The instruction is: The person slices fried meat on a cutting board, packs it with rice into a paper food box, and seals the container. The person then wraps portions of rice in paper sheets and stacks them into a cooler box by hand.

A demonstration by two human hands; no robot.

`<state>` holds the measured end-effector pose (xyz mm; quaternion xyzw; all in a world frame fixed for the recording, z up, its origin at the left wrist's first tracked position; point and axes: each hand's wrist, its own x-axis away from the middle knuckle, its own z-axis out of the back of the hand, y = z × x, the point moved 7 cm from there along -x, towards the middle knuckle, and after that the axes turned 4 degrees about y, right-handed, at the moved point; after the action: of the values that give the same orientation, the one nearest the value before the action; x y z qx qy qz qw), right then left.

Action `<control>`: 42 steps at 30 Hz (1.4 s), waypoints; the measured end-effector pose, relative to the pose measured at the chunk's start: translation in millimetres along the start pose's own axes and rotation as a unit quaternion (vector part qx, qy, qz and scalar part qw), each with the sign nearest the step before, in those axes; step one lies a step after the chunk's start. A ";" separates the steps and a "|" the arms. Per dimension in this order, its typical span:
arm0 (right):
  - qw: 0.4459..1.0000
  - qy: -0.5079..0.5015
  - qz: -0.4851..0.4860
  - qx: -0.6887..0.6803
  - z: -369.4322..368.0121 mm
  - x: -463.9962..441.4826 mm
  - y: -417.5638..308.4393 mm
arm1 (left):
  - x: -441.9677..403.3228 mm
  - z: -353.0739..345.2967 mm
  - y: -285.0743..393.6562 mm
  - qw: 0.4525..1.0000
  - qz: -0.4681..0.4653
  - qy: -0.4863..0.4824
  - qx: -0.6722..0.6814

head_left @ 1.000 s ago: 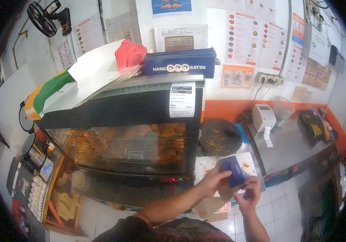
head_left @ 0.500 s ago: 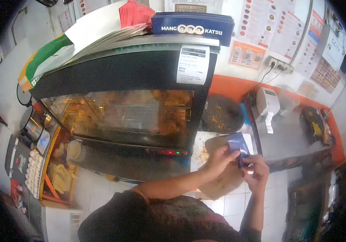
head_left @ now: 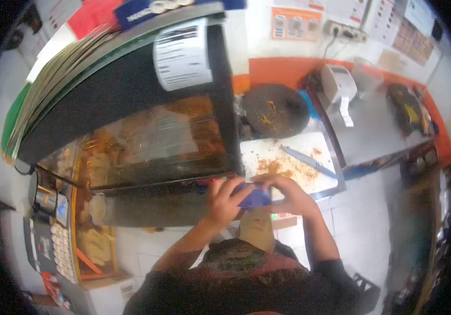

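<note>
A blue folded piece of card or paper (head_left: 257, 197) is between my two hands, near my body. My left hand (head_left: 225, 202) grips its left side with bent fingers. On the other side, my right hand (head_left: 288, 194) holds its upper right edge, thumb and fingers closed on it. Below it hangs a brown paper piece (head_left: 257, 228); whether the two are joined is hard to tell. Just beyond my hands lies a white cutting board (head_left: 317, 149) scattered with brown crumbs, a long grey-blue knife (head_left: 309, 161) resting across it.
The dark glass-fronted display case (head_left: 183, 149) stands at the left, with a printed receipt (head_left: 183, 55) on it. Behind the board is a round dark pan (head_left: 276, 110). A label printer (head_left: 339, 84) sits on the metal counter (head_left: 370, 134). Eggs (head_left: 62, 252) are at far left.
The view has shifted down. My hands have moved left with the blue piece and now hold it from both sides. The knife on the board has come into sight.
</note>
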<state>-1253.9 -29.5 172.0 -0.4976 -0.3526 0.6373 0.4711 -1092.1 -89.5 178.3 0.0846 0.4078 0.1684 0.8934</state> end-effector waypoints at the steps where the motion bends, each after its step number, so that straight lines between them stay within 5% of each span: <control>1: 1.000 0.012 -0.007 -0.007 -4.4 -6.6 6.3 | 16.8 -4.3 -10.2 0.999 0.003 -0.001 -0.032; 4: 0.996 0.012 0.043 -0.083 -17.5 -22.9 30.1 | 55.5 10.7 -42.9 0.991 0.080 0.020 -0.106; 6: 0.977 0.131 -0.022 -0.168 -6.7 -27.7 74.2 | 81.7 31.4 -69.3 0.967 0.186 0.005 -0.176; 8: 0.955 0.207 -0.043 -0.208 4.7 -31.7 118.9 | 161.0 34.9 -123.8 0.925 0.333 0.022 -0.182; 10: 0.899 0.347 -0.188 -0.191 26.3 -28.2 187.9 | 272.0 28.7 -186.9 0.820 0.549 -0.061 -0.150; 13: 0.917 0.335 -0.190 -0.101 42.9 -68.2 245.1 | 323.0 25.3 -214.5 0.875 0.433 -0.086 -0.199; 15: 0.935 0.346 -0.079 -0.010 52.2 -118.7 294.4 | 357.6 20.0 -216.9 0.721 0.692 -0.028 -0.025; 16: 0.938 0.339 -0.044 0.059 56.5 -146.5 304.5 | 359.3 17.1 -217.6 0.720 0.693 -0.025 -0.029; 18: 0.936 0.328 -0.004 0.123 64.5 -195.3 308.3 | 383.2 4.7 -217.4 0.564 0.805 0.125 0.133; 19: 0.922 0.262 -0.071 0.274 61.3 -220.7 314.8 | 380.6 5.1 -213.0 0.565 0.804 0.131 0.129; 20: 0.879 0.190 -0.135 0.417 57.1 -239.7 325.9 | 362.1 7.8 -207.7 0.632 0.758 0.119 0.111; 24: 0.845 0.110 -0.203 0.483 49.8 -277.9 359.3 | 349.1 28.4 -207.8 0.808 0.578 0.105 -0.052; 27: 0.822 0.159 -0.209 0.505 61.8 -281.3 370.0 | 269.5 46.2 -139.7 0.825 0.528 0.095 -0.178; 28: 0.822 0.156 -0.207 0.508 65.5 -277.6 357.9 | 251.5 45.4 -126.4 0.823 0.531 0.098 -0.177; 31: 0.931 0.316 -0.081 0.163 98.3 -232.1 279.3 | 173.7 14.5 -90.3 0.900 0.434 0.011 0.037; 33: 0.934 0.336 -0.046 -0.112 111.7 -180.0 248.3 | 164.7 -32.1 -95.6 0.821 0.504 -0.121 0.239; 36: 0.838 0.346 0.018 -0.420 104.9 -88.0 232.2 | 118.9 -98.3 -81.5 0.611 0.536 -0.125 0.569; 40: 0.772 0.312 0.023 -0.554 81.1 20.9 227.4 | 26.0 -153.9 -39.3 0.380 0.540 -0.098 0.745; 42: 0.782 0.306 0.007 -0.543 69.2 59.1 217.6 | 17.7 -187.6 -41.5 0.355 0.558 -0.072 0.747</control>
<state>-1378.6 -38.8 -28.0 -0.8423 -0.4741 0.1580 0.2021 -1213.8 -118.9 31.4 0.9368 0.1589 0.2472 0.1897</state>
